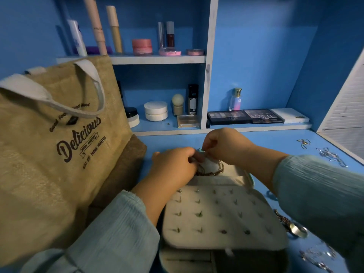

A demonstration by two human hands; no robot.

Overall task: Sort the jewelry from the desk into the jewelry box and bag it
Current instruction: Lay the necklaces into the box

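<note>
The open jewelry box point(222, 219) lies on the blue desk, its cream earring panel with several studs facing me. At the panel's far edge a dark chain necklace point(211, 171) hangs over a cream pocket. My left hand point(175, 166) has its fingers curled onto the necklace at the pocket's left. My right hand point(224, 146) pinches the top of the necklace near the box's rim. A burlap bag point(59, 144) printed "Delicious" stands upright at the left. Silver jewelry point(331, 155) lies loose at the desk's right side.
More silver pieces point(317, 255) and a chain with a round pendant point(295, 228) lie right of the box. A small ornament point(304, 143) sits at the far right. Shelves behind hold cosmetics, jars point(155, 110) and eyeshadow palettes point(244, 116).
</note>
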